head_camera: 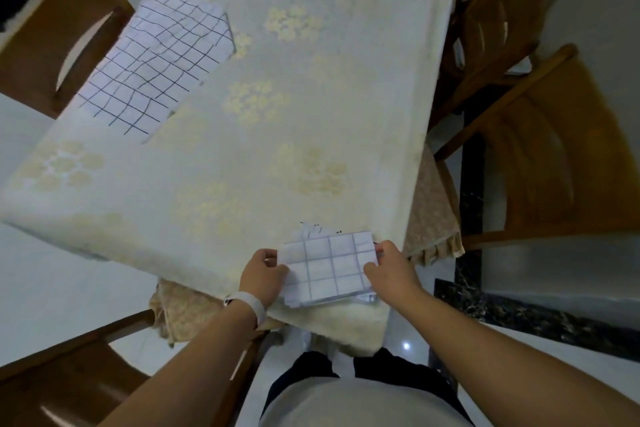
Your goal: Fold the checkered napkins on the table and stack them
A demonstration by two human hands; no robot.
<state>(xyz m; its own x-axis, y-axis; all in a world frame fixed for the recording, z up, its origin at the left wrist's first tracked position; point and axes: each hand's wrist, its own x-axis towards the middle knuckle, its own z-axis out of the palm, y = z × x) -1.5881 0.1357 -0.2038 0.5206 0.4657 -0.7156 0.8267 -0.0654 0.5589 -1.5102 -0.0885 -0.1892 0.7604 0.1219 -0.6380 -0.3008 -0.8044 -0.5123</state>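
Head view, the only one. Caught what looked like the tail end of a fold, or maybe the stacking bit, hard to call. Small folded napkin sat at the near right corner of the table, hanging a bit over the near edge. Pinched on its left side by the left hand and on its right side by the right hand, fingers curled onto the cloth both ways. Couldn't tell if lying flat or lifted slightly. Looked thick along the near edge, so several layers at least, with a scrap of checked cloth poking out behind. Well apart at the far left edge: open napkins, spread and rumpled, not yet folded, number unclear. So roughly partway through, at a guess. Next up, probably: square the edges, press flat, let go, then a long reach across for the open ones. Covered by a pale tablecloth with cream flower clusters, plus a beige under-cloth hanging at the near corners. White wristband on the left wrist. Wooden chairs on both sides, pale floor, dark marbled strip to the right.
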